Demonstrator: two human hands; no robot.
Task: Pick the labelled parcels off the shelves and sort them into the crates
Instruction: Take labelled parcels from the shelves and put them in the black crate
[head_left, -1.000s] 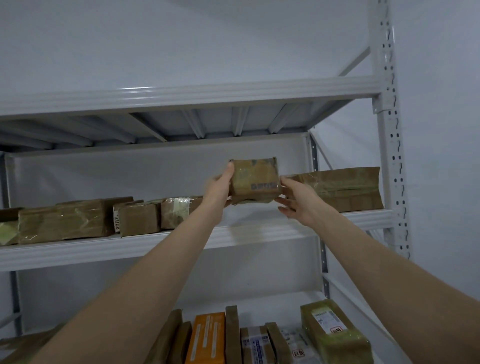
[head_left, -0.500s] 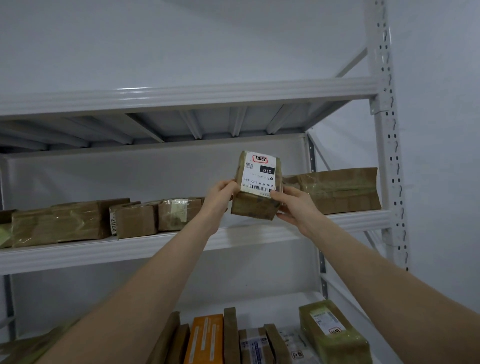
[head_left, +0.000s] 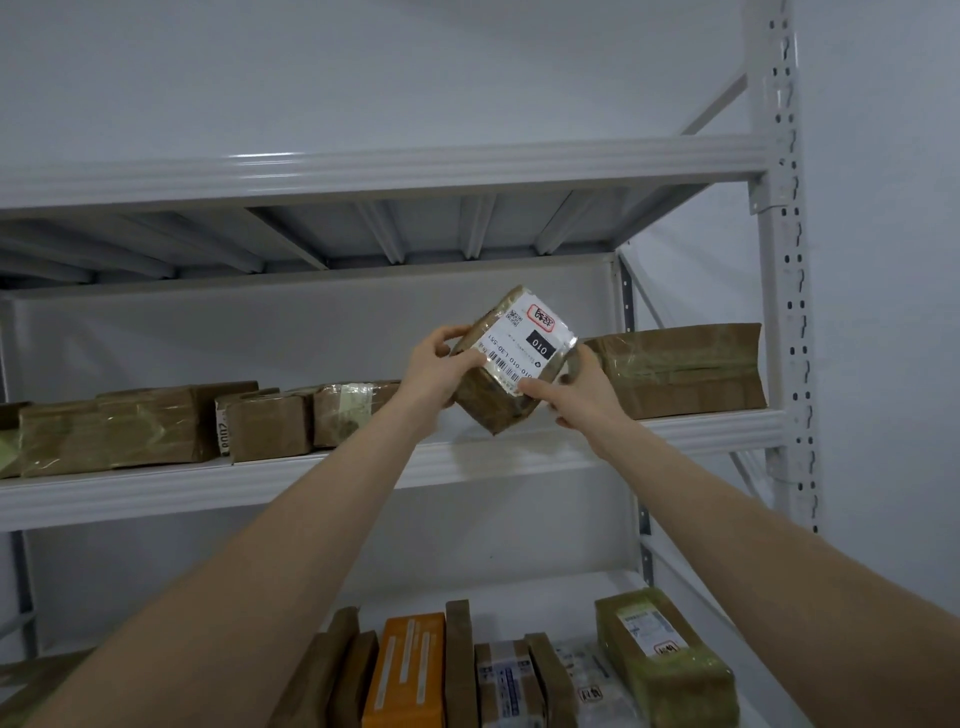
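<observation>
White steel rack (head_left: 779, 312) fills the view. Middle shelf (head_left: 260, 483) has a row of brown taped parcels (head_left: 114, 426) on the left and a long flat parcel (head_left: 685, 371) at the right end. On the lower shelf (head_left: 519, 587), nearer you, parcels stand on edge, including an orange box (head_left: 405, 670) and a green-wrapped parcel (head_left: 665, 660) at the right. No crates in view. Your small parcel (head_left: 493, 410) is off the shelf, in the air in front of the middle level and tilted, with its label (head_left: 530, 345) facing you, reading 010. Your left hand (head_left: 441, 364) has its fingers curled round the left edge, thumb on the front. Your right hand (head_left: 576, 389) pinches the lower right corner, thumb on the label, fingers behind. It looks light and stiff: taped cardboard, no sag. The glossy tape is likely slick, so grip opposite side faces, not corners, and keep thumbs off the barcode.
</observation>
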